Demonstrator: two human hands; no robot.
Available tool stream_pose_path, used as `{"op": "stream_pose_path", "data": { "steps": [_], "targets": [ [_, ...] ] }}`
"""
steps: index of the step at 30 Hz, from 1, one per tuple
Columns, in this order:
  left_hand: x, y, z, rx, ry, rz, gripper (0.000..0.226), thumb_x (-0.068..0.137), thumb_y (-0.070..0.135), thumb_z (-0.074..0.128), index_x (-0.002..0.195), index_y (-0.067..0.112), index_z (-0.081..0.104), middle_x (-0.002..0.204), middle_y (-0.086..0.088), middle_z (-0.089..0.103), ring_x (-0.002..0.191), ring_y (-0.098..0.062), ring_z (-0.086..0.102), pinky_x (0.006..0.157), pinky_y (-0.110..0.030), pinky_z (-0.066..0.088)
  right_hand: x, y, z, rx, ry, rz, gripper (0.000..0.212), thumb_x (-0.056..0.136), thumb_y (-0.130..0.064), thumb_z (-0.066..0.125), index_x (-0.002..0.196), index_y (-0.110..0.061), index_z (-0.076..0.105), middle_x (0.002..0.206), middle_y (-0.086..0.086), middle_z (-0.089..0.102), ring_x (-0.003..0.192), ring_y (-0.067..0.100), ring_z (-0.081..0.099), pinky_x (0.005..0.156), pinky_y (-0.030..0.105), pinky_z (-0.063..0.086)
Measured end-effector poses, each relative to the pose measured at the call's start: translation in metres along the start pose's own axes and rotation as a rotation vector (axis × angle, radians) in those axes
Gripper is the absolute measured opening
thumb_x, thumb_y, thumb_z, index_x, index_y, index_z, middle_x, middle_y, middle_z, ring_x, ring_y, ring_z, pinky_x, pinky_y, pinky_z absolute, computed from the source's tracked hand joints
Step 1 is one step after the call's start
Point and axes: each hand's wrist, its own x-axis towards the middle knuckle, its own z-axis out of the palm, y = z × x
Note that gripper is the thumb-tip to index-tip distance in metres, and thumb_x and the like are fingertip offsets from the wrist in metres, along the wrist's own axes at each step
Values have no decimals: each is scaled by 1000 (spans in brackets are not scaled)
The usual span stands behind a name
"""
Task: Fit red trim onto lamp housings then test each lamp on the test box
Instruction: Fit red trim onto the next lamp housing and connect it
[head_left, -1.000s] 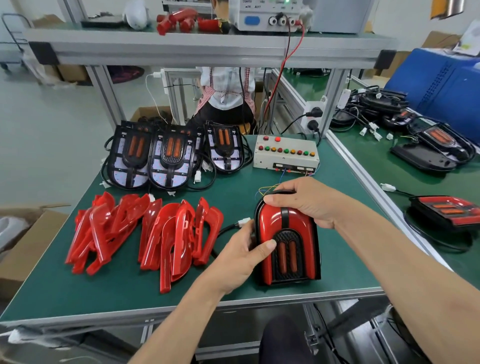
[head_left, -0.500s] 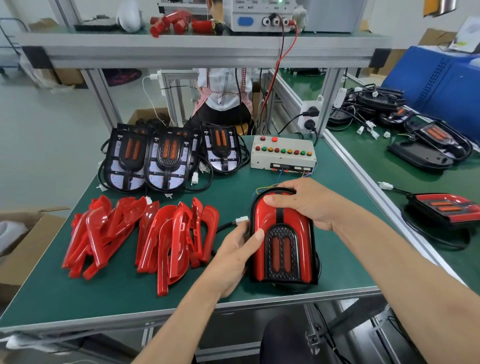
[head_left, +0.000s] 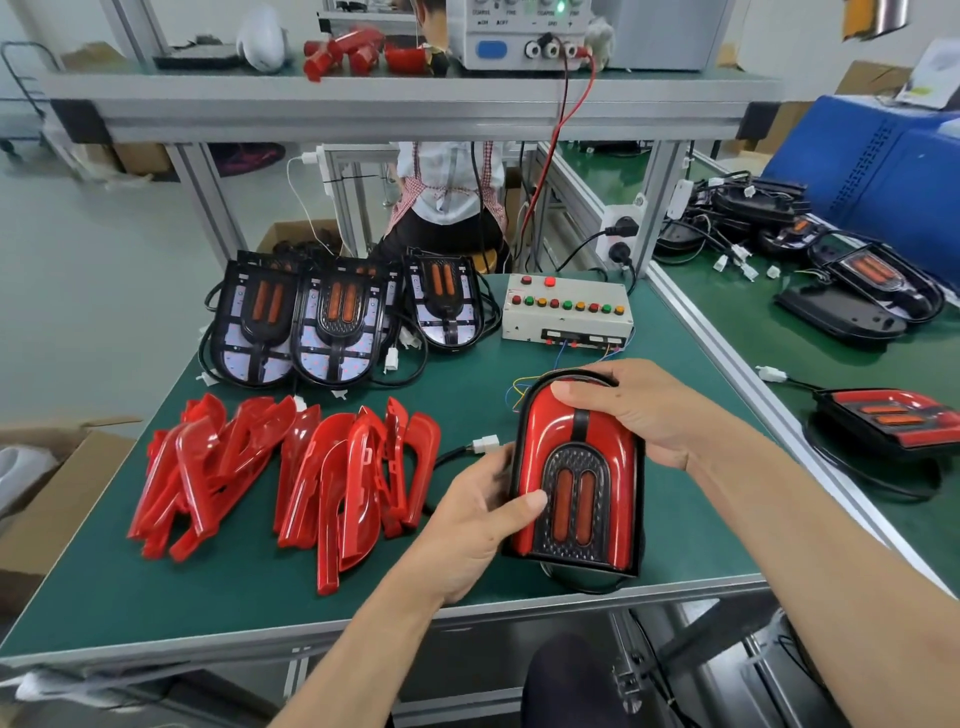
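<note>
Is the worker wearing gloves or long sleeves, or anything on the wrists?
No. The left hand and the right hand are both bare, with no gloves. Both forearms are uncovered as far as the picture shows, so no sleeves appear. No watch, band or ring is visible, and the fingernails are short.

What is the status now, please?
Both hands grip the lamp: left hand at its side, right hand on top. Red trim fitted. Test box path clear.

A factory assembly line: green-matted workbenches (head_left: 260, 597), test box (head_left: 566, 317), stacked lamp housings (head_left: 337, 322).
</note>
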Motion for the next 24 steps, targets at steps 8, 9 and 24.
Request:
{"op": "stream_pose_path", "data": {
  "steps": [8, 9, 24],
  "targets": [
    [6, 4, 12, 183, 267, 121, 24, 107, 24, 50, 124, 20, 66, 111, 5, 77, 104, -13, 73, 87, -25, 57, -33, 39, -55, 231, 165, -22, 47, 65, -43, 80, 97, -8, 77, 87, 15, 78, 68, 23, 75, 60, 32, 61],
    [8, 2, 9, 265, 344, 131, 20, 107, 17, 51, 113, 23, 69, 102, 7, 77, 91, -10, 74, 79, -23, 56, -39, 48, -62, 281, 181, 5, 39, 67, -44, 79, 88, -11, 80, 85, 15, 78, 68, 23, 75, 59, 33, 61],
    [12, -8, 6, 1318, 391, 139, 20, 93, 18, 69, 110, 8, 69, 107, -8, 58, 106, -30, 58, 95, -38, 45, -38, 92, -67, 331, 494, 277, 67, 53, -48, 88, 102, -5, 72, 90, 17, 78, 70, 29, 77, 70, 40, 59]
  ]
}}
